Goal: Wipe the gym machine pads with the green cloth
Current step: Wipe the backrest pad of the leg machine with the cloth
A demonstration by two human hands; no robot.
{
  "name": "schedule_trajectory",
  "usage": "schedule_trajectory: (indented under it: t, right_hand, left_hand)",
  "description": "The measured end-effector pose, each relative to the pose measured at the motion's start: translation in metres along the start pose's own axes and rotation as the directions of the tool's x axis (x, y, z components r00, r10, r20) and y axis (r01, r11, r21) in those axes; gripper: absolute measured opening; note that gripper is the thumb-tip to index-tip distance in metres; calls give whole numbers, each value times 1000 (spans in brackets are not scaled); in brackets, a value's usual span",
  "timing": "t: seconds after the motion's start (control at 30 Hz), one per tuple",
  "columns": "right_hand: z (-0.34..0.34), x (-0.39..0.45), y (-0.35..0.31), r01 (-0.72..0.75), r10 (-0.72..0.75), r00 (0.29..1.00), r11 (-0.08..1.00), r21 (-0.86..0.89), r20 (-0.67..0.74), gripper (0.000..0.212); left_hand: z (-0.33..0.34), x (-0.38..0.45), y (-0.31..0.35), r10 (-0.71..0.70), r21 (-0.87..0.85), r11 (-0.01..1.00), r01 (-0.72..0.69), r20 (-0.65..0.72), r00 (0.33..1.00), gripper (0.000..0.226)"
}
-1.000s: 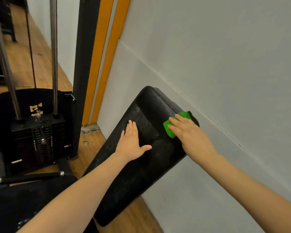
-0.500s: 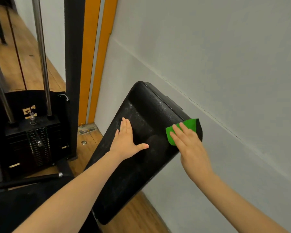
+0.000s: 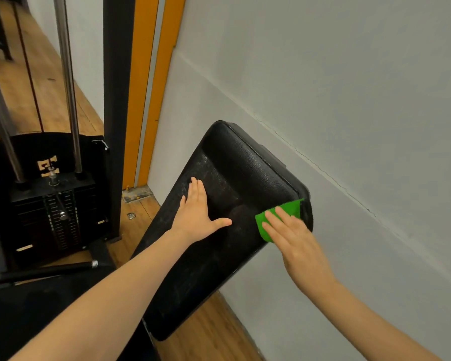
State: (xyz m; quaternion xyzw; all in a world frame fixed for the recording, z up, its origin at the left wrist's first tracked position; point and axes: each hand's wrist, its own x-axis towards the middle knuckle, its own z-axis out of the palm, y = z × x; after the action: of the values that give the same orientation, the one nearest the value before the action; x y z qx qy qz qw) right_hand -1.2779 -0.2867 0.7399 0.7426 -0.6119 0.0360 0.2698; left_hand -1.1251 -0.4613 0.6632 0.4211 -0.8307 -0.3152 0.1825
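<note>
green cloth (image 3: 284, 217) slid down pad (image 3: 235, 178) edge, right hand (image 3: 294, 243) pressing

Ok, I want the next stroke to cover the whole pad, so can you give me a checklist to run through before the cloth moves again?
1. Cloth under the wiping hand: ok. The right hand presses the green cloth with straight fingers.
2. Cloth on the pad: ok. It lies flat at the right edge of the black pad, one corner reaching the rim.
3. Pad steadied: ok. The left hand rests flat on the pad.
4. Stroke path free: not ok. The left hand lies across the pad's middle, in the cloth's way.
5. Room by the wall: ok, a gap shows beside the pad.
6. Pad already clean: cannot tell, though pale scuffs show on its left part.
</note>
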Motion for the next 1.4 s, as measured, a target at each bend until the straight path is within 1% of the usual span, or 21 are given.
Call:
schedule_trajectory:
  t: [0.07, 0.13, 0.23, 0.3, 0.37, 0.43, 0.47, 0.53, 0.6, 0.67, 0.7, 0.73, 0.8, 0.9, 0.97, 1.0, 1.03, 1.1, 1.17, 1.23, 1.4]
  right_hand:
    - [-4, -4, 2, 75, -76, 996, 997, 21, 50, 45]
    - [-15, 9, 3, 111, -111, 994, 993, 38, 16, 37]
    - [-26, 54, -1, 171, -169, 984, 985, 31, -49, 40]
    - [-20, 77, 0, 235, -234, 972, 971, -36, 23, 29]
    - [-14, 83, 1, 300, -284, 943, 951, -70, 172, 43]
    - [-21, 70, 6, 383, -356, 909, 919, -92, 218, 31]
    - [-28, 62, 6, 398, -367, 895, 914, -84, 252, 32]
    - [-41, 48, 6, 418, -370, 868, 904, -88, 330, 48]
    - [-46, 51, 7, 448, -392, 848, 889, -89, 357, 49]
    - [-41, 73, 5, 478, -430, 846, 873, -92, 315, 40]
    - [-38, 89, 2, 475, -426, 852, 873, -110, 303, 31]
    - [-37, 108, -4, 461, -402, 858, 877, -137, 319, 32]
    - [-28, 137, -9, 433, -326, 842, 884, -178, 430, 48]
    - [-21, 140, -9, 370, -237, 805, 917, -148, 544, 46]
    - [-24, 113, -9, 415, -316, 828, 901, -128, 462, 26]
    - [-29, 102, -10, 423, -322, 826, 897, -131, 464, 25]
    - [-30, 94, -9, 464, -363, 795, 880, -102, 487, 28]
    - [-34, 102, -10, 522, -408, 750, 848, -87, 521, 20]
    - [-25, 131, -10, 516, -402, 775, 848, -120, 489, 40]
    - [-14, 171, -17, 466, -368, 836, 868, -172, 406, 41]
    - [23, 236, -37, 407, -261, 825, 889, -209, 501, 43]
  left_hand:
    - [-1, 0, 0, 3, -1, 1000, -3, 2, 1000, 121]
    - [-2, -1, -1, 2, -10, 1000, -2, 1, 1000, 120]
    - [0, -3, -2, 19, -38, 999, -20, -8, 1000, 120]
    - [2, -4, -4, 27, -59, 998, -27, -6, 1000, 120]
    - [2, -3, -6, 34, -48, 998, -34, 5, 999, 122]
    - [0, -3, -9, 59, -14, 998, -58, 24, 998, 124]
    - [-1, -3, -10, 70, -4, 998, -70, 32, 997, 126]
    - [-3, -2, -11, 81, 3, 997, -81, 53, 995, 128]
    - [-3, -1, -12, 83, 8, 996, -83, 41, 996, 130]
    - [-3, -1, -14, 82, -6, 997, -82, 26, 996, 131]
    - [-1, -1, -15, 83, -14, 996, -83, 19, 996, 131]
    - [1, -1, -16, 84, -22, 996, -84, 10, 996, 131]
    - [2, 0, -17, 85, -30, 996, -85, 2, 996, 131]
    - [4, 1, -17, 82, -29, 996, -82, -10, 997, 130]
    - [6, 1, -20, 81, -37, 996, -81, -12, 997, 129]
    - [7, 1, -22, 82, -45, 996, -83, -19, 996, 129]
    - [8, 2, -24, 85, -50, 995, -87, -28, 996, 129]
    - [9, 3, -26, 91, -54, 994, -93, -39, 995, 129]
    - [10, 3, -26, 96, -57, 993, -99, -40, 995, 129]
    - [11, 3, -25, 98, -58, 993, -101, -44, 994, 129]
    - [15, 3, -25, 67, -63, 995, -71, -62, 996, 132]
